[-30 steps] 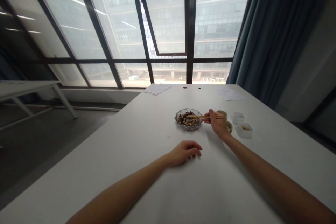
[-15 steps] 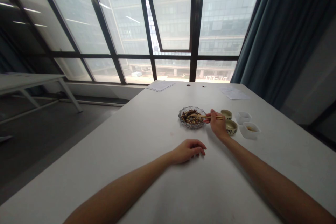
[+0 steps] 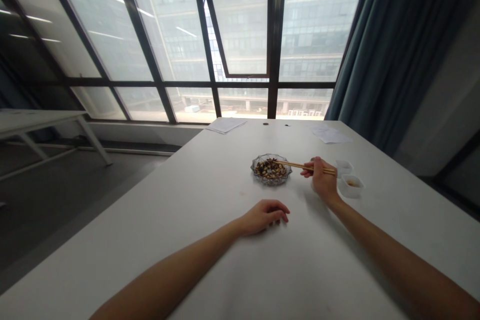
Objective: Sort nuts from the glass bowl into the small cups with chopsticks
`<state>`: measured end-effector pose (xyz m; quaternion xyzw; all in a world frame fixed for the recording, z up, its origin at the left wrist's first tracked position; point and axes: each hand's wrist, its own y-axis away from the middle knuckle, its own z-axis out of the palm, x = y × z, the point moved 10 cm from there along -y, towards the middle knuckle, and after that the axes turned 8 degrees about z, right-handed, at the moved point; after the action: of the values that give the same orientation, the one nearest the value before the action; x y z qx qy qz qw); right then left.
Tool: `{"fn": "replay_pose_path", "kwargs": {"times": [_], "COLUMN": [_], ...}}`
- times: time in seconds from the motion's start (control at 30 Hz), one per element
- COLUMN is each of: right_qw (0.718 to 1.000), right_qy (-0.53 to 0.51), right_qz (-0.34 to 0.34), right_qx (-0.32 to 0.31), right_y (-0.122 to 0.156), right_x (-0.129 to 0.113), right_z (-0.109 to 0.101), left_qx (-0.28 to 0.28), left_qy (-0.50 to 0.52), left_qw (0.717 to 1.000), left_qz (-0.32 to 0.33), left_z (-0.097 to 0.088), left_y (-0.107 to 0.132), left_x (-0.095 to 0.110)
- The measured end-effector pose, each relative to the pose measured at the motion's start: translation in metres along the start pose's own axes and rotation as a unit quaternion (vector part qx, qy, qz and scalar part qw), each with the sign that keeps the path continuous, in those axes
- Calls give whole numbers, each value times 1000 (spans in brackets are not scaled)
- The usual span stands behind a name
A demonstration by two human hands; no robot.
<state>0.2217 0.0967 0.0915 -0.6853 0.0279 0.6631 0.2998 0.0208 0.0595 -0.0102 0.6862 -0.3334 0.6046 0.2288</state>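
Observation:
My right hand (image 3: 322,179) is closed around a pair of wooden chopsticks (image 3: 292,164), their tips reaching over a scalloped clear glass dish (image 3: 256,178). Small dark brown and pale pieces (image 3: 270,167) fill the dish; a dark one lies right at the chopstick tips, and I cannot tell whether it is pinched. Below the dish, my left hand (image 3: 264,217) rests on the white table, fingers loosely bent and apart, holding nothing. Two small greenish cups are almost wholly hidden behind my right hand.
Right of my right hand stand two translucent plastic tubs, a back one (image 3: 344,167) and a front one (image 3: 351,191) with something brownish inside. Paper sheets (image 3: 227,125) lie at the far left of the table (image 3: 187,185), and more papers (image 3: 330,134) lie far right.
My right hand has moved to the right with the chopsticks, drawing their tips back toward the dish's upper right and now covering the greenish cups. My left hand stays on the table.

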Motion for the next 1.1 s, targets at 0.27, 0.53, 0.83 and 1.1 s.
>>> {"fn": "replay_pose_path", "kwargs": {"times": [0.27, 0.53, 0.83, 1.1], "right_qw": [996, 993, 991, 993], "right_qy": [22, 61, 100, 76], "right_qz": [-36, -11, 2, 21], "right_qx": [73, 100, 91, 87], "right_y": [10, 34, 48, 52], "right_x": [-34, -24, -6, -1], "right_z": [-110, -182, -192, -192], "left_qx": [4, 8, 30, 33], "left_qy": [-18, -25, -17, -18], "left_qw": [1000, 1000, 999, 999], "left_qz": [-6, 1, -3, -4], "left_z": [-1, -4, -7, -9], "left_y": [0, -1, 1, 1], "left_x": [4, 4, 6, 4]}}
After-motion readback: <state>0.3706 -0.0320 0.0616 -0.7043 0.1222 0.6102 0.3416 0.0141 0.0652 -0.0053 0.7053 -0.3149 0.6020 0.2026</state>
